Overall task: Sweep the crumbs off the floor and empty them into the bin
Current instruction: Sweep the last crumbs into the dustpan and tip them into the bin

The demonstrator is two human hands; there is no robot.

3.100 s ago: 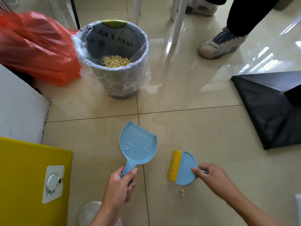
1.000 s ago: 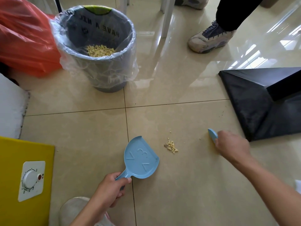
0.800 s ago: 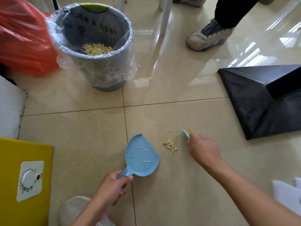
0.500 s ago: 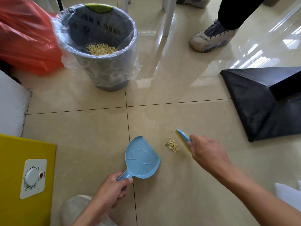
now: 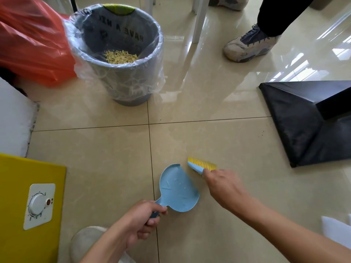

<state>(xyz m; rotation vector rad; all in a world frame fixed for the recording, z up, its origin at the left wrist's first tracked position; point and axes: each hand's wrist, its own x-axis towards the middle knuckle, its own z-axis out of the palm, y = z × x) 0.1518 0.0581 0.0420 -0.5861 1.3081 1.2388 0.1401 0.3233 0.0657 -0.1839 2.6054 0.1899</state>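
- Dustpan [image 5: 178,188] handle's in my left hand [image 5: 140,219], fingers curled round it.
- Right hand [image 5: 226,188] grips the brush [image 5: 199,166], just beside the pan's rim.
- Crumbs [image 5: 120,56] in the bin [image 5: 123,82].

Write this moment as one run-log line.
phase: sweeping | left hand: grips dustpan handle | right hand: holds brush beside dustpan | bin: lined, crumbs inside

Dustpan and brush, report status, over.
Left hand grips dustpan handle. Right hand holds brush at pan's lip. Bin ahead holds crumbs; none seen on floor. Nothing between pan and bin.
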